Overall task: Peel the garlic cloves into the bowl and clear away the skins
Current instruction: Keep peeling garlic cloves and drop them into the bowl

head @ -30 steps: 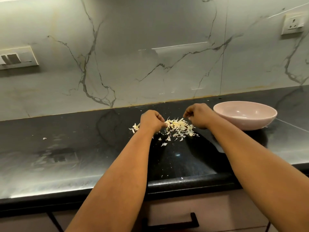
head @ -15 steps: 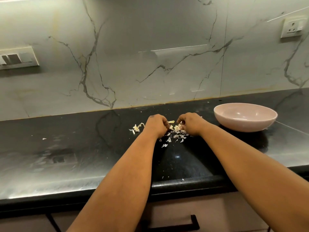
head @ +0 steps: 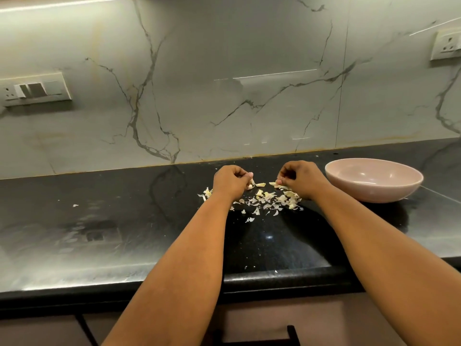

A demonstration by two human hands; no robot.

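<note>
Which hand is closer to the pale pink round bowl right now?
Right. The right hand sits just left of the pale pink round bowl, fingers curled over the garlic skins. The left hand lies farther left, beyond the pile.

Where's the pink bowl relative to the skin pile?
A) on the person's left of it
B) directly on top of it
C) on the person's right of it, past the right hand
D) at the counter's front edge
C: the pink bowl stands on the black counter to the right of the garlic skins, beyond the right hand and clear of the pile.
</note>
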